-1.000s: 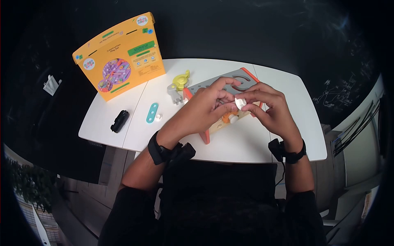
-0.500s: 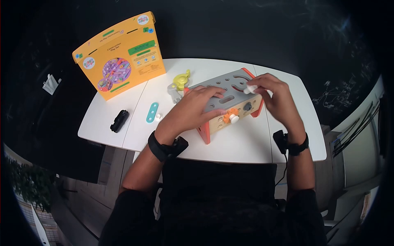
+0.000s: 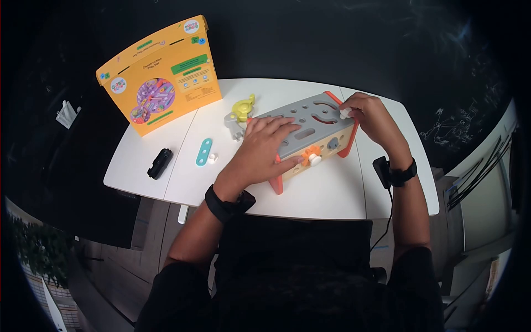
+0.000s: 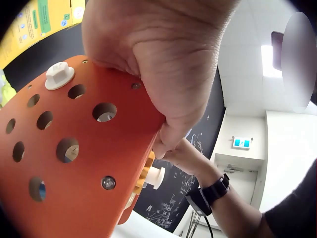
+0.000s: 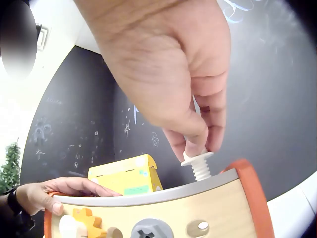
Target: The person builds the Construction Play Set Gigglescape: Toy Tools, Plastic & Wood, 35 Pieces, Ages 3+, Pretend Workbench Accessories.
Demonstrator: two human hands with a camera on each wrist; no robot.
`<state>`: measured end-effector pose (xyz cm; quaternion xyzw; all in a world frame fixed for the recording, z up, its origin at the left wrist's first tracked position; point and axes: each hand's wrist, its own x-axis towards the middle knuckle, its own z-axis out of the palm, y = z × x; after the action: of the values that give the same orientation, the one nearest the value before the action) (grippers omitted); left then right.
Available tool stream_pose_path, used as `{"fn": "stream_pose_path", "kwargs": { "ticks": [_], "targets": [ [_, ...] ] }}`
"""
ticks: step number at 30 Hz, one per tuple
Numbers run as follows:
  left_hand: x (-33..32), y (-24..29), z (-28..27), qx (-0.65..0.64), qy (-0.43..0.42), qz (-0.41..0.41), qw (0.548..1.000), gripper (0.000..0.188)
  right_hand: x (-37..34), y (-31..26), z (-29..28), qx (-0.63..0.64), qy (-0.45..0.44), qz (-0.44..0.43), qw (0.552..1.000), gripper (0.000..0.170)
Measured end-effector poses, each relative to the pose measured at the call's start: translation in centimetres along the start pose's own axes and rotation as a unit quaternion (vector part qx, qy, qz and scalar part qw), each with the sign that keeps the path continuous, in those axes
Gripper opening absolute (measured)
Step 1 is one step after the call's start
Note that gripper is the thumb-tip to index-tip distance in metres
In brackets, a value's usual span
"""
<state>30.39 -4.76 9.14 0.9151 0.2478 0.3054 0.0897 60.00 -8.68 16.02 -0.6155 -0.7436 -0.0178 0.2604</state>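
A toy workbench with a grey perforated top [image 3: 293, 145] and orange-red end panels [image 4: 89, 148] stands on the white table. My left hand [image 3: 260, 146] rests on the top's left part, fingers spread, thumb along the front edge. Over the right end of the top, my right hand [image 3: 376, 119] pinches a white toy screw [image 5: 200, 171] by its head, its threaded shaft pointing down at the grey surface. On the wooden front sit an orange gear [image 3: 310, 152] with a white screw [image 3: 315, 161] through it, and a grey screw head [image 5: 151, 229]. Another white screw head [image 4: 59, 76] protrudes from the left end panel.
A yellow box [image 3: 193, 105] stands at the back left. Left of the bench lie a turquoise strip with holes [image 3: 204, 145], a small white piece [image 3: 213, 159] and a black object [image 3: 160, 164]. Yellow [image 3: 242, 110] and grey [image 3: 234, 128] toy pieces lie behind my left hand.
Both hands were together at the bench front around the white screw. My right hand has carried it up and right over the top; my left hand has settled onto the bench's left part.
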Motion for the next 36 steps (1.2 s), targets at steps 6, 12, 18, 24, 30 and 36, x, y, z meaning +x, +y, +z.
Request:
{"fn": "stream_pose_path", "kwargs": {
  "ticks": [6,12,18,24,30,36],
  "targets": [
    [-0.2,0.2,0.2,0.011,0.012,-0.003,1.0,0.067,0.7,-0.2,0.3,-0.046,-0.016,-0.008,0.999,0.019],
    [-0.2,0.2,0.3,0.011,0.019,-0.006,1.0,0.065,0.9,-0.6,0.3,-0.087,-0.011,0.024,0.996,0.015],
    [-0.3,0.3,0.3,0.011,0.018,-0.012,1.0,0.063,1.4,-0.3,0.8,-0.125,-0.024,0.058,0.99,0.038],
    [-0.3,0.2,0.4,0.014,0.024,-0.008,1.0,0.063,2.4,0.8,1.3,-0.197,-0.054,0.068,0.977,0.065],
    [-0.3,0.3,0.4,0.01,0.026,-0.009,1.0,0.062,1.9,1.4,2.2,-0.234,0.016,0.04,0.971,0.069],
    [-0.4,0.2,0.4,0.008,0.033,-0.008,0.999,0.061,0.8,-0.2,0.4,-0.083,0.015,0.002,0.996,0.038]
  ]
}}
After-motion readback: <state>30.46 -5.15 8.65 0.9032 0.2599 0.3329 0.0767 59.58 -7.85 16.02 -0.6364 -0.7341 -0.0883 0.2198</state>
